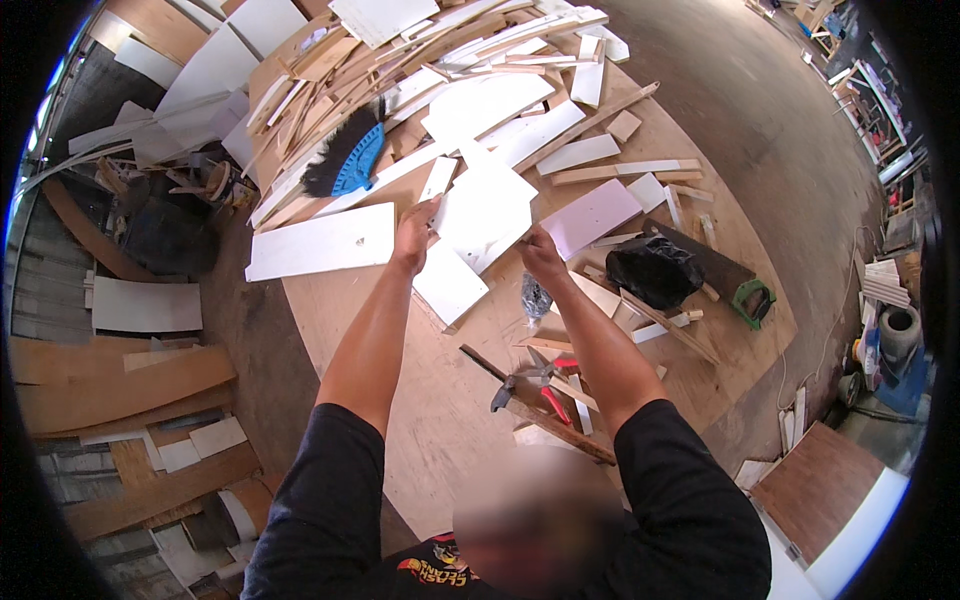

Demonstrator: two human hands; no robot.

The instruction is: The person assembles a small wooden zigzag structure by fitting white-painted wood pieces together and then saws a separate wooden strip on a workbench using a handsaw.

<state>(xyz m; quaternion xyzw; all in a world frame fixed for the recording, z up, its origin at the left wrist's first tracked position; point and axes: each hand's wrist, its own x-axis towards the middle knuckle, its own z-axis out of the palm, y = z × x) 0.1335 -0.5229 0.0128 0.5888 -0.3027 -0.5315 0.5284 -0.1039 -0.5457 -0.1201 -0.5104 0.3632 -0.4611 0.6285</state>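
Black sleeves and bare forearms reach up over a plywood counter (440,440). Left hand (415,232) and right hand (538,252) each pinch an edge of a flat white panel (485,210), seemingly lifting it from the offcut heap; a steady, level pull seems needed. Pliers (535,385) lie nearer, a black bag (655,270) to the right.

Few packages show, and no signs, labels or screens can be made out. A crumpled black plastic bag (655,270) lies on the plywood tabletop (430,440), resting against a long dark board just to its right. To the left of the black bag, close by the right hand (540,255), sits a small clear plastic bag (535,297), bunched up with dark contents that are too small to tell.
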